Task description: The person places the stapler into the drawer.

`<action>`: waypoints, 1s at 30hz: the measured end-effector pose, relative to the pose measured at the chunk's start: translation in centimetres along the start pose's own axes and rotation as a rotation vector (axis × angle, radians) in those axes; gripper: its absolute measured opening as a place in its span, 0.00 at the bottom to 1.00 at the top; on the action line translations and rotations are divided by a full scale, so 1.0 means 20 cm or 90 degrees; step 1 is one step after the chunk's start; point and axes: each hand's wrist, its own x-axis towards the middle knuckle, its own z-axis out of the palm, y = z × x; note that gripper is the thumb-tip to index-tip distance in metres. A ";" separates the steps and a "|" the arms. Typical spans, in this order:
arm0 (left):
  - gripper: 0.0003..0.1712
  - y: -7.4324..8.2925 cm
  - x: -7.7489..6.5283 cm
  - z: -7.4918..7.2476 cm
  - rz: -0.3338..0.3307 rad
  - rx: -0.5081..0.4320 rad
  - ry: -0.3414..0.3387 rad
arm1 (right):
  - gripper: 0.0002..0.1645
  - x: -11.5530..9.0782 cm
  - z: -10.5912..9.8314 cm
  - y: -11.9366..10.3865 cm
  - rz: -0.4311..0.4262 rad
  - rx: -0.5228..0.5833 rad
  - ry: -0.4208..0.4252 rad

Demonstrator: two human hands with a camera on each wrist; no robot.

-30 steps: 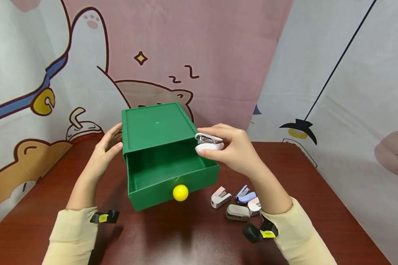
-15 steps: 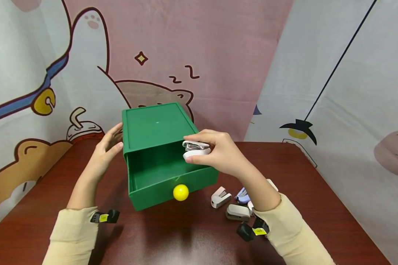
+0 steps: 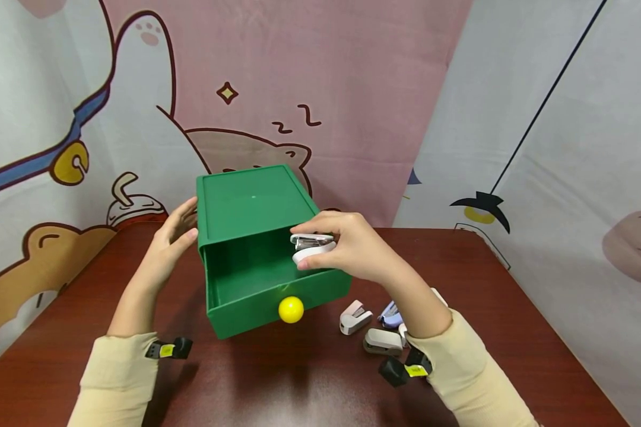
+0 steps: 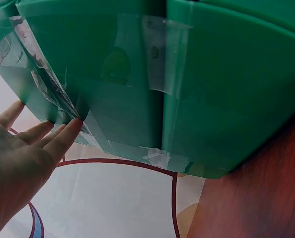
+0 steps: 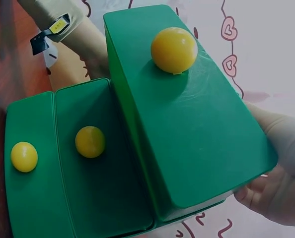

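A green drawer box [image 3: 253,198] has its top drawer [image 3: 246,311] pulled out, with a round yellow knob [image 3: 291,309] on its front. My right hand [image 3: 355,244] pinches a small white stapler [image 3: 312,255] between thumb and fingers, over the right part of that drawer. On the other side, the fingers of my left hand [image 3: 170,240] rest against the box's left wall. Fairly straight fingertips [image 4: 70,129] touch that wall in the left wrist view. In the right wrist view the drawer front mostly hides the stapler, and my right hand [image 5: 284,168] shows behind it.
Several small staplers lie right of the box on the dark red-brown table [image 3: 491,296]: a pink-and-white one [image 3: 355,320], a grey one [image 3: 383,342] and a blue one [image 3: 391,317] partly behind my right forearm. A patterned curtain [image 3: 363,107] hangs behind.
My right hand has moved left with the white stapler, from the drawer's right edge to over its opening, and slightly lower. My left hand and the box have stayed in place.
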 end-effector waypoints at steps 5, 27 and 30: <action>0.33 0.00 0.00 0.00 -0.002 0.006 0.000 | 0.26 0.01 -0.01 -0.01 0.016 -0.037 -0.033; 0.34 0.00 -0.01 -0.01 -0.014 0.028 -0.001 | 0.23 0.01 -0.01 -0.03 0.106 -0.092 -0.081; 0.33 0.00 -0.01 -0.01 -0.014 0.029 0.001 | 0.21 -0.01 0.00 0.00 0.066 -0.050 -0.010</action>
